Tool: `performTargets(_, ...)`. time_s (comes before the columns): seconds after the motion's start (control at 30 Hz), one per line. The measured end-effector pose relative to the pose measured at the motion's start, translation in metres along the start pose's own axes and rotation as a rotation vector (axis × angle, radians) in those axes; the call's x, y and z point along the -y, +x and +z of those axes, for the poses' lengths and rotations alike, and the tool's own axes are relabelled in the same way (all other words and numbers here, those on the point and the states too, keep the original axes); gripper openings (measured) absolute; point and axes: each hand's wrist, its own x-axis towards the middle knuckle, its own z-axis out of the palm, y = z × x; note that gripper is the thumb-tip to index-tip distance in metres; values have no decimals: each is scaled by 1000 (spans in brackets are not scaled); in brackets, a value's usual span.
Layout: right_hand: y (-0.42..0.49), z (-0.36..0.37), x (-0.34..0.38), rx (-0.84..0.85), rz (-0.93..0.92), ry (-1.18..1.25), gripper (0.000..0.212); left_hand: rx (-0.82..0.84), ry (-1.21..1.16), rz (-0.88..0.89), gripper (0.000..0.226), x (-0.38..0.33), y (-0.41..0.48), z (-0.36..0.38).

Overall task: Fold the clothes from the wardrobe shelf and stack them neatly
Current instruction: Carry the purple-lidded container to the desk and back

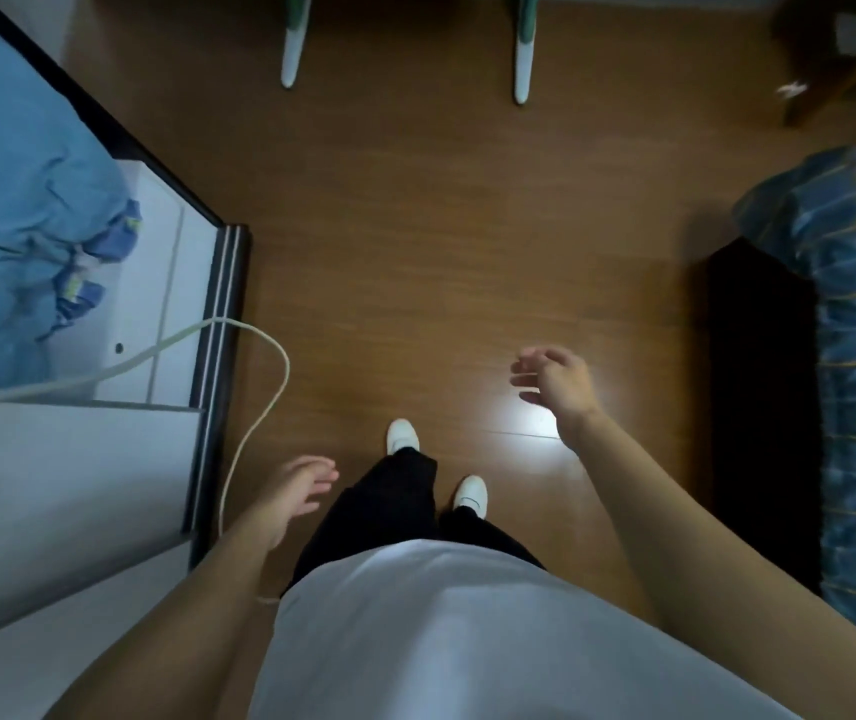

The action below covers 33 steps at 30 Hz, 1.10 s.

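Clothes (96, 246) bunched left of black edge (223, 304); hands (301, 485) (556, 387) spread, empty, above open floor (415, 252).

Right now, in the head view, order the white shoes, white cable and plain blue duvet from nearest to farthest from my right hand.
1. White shoes, on the floor left of the right hand.
2. White cable, farther left.
3. Plain blue duvet, far left.

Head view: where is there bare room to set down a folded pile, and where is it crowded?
Widest free patch: the wood floor between the white unit and the dark bed frame, from the shoes to the green-white legs. The white top lower left is bare too. Crowded: blue bedding, and the cable loops by the left hand.
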Motion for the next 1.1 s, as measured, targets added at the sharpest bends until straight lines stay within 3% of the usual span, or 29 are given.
performTargets(0.17, 54, 46, 98, 39, -133, -41, 18, -9, 6, -91, 21, -37, 45, -31)
performTargets(0.4, 112, 71, 134, -16, 53, -144, 9, 77, 67, -39, 20, -180, 114, -73)
performTargets(0.67, 158, 56, 145, -109, 334, -305, 19, 132, -131, 268, 24, -417, 144, -92)
performTargets(0.87, 244, 59, 194, -105, 398, -279, 17, 136, -177, 423, 26, -560, 168, -96)
performTargets(1.0, 322, 84, 270, -52, 361, -255, 13, 95, -138, 342, 26, -618, 198, -102)
performTargets(1.1, 373, 113, 353, 12, 235, -232, 14, 47, -92, 246, 23, -639, 223, -110)
